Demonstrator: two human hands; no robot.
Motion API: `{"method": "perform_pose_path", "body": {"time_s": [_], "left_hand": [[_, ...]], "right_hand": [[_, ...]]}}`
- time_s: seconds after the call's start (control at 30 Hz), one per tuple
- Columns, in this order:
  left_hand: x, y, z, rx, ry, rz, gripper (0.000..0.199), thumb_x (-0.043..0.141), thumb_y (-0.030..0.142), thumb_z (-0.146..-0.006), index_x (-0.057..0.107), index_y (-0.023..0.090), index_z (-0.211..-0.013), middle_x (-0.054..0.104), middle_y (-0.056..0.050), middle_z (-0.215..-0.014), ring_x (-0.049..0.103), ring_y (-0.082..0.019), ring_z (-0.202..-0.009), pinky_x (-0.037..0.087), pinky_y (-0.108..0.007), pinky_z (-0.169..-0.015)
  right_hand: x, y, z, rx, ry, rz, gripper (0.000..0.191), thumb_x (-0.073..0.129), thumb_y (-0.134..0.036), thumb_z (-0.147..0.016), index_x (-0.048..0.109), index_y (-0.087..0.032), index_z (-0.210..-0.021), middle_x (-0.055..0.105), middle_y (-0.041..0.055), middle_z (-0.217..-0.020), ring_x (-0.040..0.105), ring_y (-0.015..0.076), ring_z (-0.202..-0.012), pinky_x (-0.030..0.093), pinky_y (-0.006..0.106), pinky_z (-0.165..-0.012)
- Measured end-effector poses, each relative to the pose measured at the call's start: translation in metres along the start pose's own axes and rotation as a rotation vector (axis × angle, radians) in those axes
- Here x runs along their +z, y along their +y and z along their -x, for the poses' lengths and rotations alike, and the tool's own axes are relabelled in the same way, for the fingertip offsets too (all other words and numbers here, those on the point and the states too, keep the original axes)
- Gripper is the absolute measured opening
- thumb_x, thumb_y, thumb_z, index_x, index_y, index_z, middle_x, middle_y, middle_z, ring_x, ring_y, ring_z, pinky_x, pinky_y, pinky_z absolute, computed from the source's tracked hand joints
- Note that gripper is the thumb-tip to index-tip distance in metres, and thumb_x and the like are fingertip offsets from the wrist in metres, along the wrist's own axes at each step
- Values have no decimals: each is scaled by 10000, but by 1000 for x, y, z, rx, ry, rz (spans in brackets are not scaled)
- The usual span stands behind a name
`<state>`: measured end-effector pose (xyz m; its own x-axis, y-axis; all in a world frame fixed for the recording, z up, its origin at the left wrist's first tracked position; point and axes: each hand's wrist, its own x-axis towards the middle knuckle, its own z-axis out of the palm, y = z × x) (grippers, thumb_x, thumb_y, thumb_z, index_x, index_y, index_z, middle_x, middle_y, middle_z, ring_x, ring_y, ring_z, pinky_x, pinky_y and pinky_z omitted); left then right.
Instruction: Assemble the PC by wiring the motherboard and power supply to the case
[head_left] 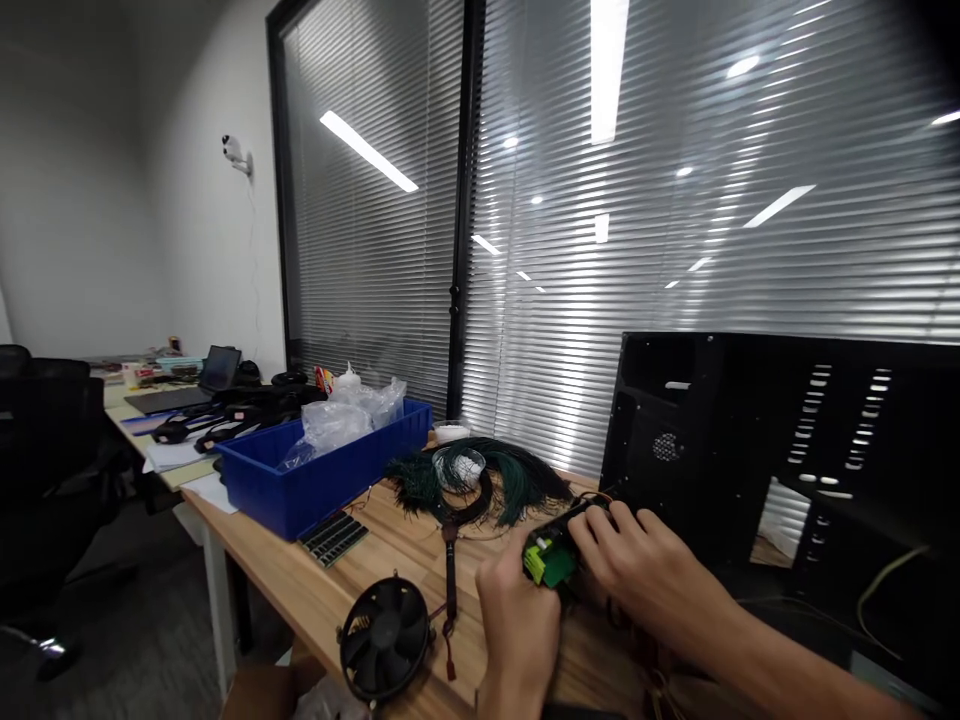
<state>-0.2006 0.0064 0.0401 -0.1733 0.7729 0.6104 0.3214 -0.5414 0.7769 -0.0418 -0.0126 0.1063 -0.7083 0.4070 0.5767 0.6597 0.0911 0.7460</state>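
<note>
The green-and-black plug sits at about 5 o'clock in your view, over the wooden worktop. Your left grip is closed around its lower green end, and your right grip is curled over its black upper end, so both are clamped on it.

Handling: it looks light and stiff, probably hard plastic. The smooth sides may slip, and any small clips could snap. Best hold is likely the solid body, not the thin wires that seem to leave its far end.

Around the plug: computer fan at 8 o'clock, memory stick at 9, blue bin at 10, bundle of dark green wires at 11, black computer case at 2.
</note>
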Motion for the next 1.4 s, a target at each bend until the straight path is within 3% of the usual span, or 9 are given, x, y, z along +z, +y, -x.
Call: {"method": "perform_pose_path", "body": {"time_s": [0.2,0.37,0.87,1.4], "left_hand": [[4,10,3,-73,-16,-79,399,549,1,-740,775,255,-950,753,-1,-729,671,-191,-658,373,-268,-606],[-1,15,3,-94,-46,-23,391,553,37,-794,782,277,-1000,797,-4,-812,728,-205,-744,408,-272,-648],[-1,3,4,10,-63,59,520,540,-63,-713,796,261,-1030,830,26,-922,771,-175,-842,525,-241,-756],[6,1,14,25,-28,38,614,506,-105,-715,792,267,-1111,836,22,-1018,779,-180,-918,553,-257,-824]], "right_hand": [[12,32,-3,-290,98,-173,217,515,-35,-896,579,-182,-751,486,57,-727,422,239,-671,236,392,-640],[18,31,-4,-333,138,-181,260,501,-41,-930,563,-181,-721,465,48,-702,401,230,-648,217,389,-639],[8,25,5,-301,158,-151,309,460,-20,-964,584,-169,-723,462,47,-683,387,217,-640,224,392,-645],[11,7,27,-107,190,-124,324,463,-45,-1013,571,-170,-734,473,44,-689,383,209,-662,227,398,-654]]}}
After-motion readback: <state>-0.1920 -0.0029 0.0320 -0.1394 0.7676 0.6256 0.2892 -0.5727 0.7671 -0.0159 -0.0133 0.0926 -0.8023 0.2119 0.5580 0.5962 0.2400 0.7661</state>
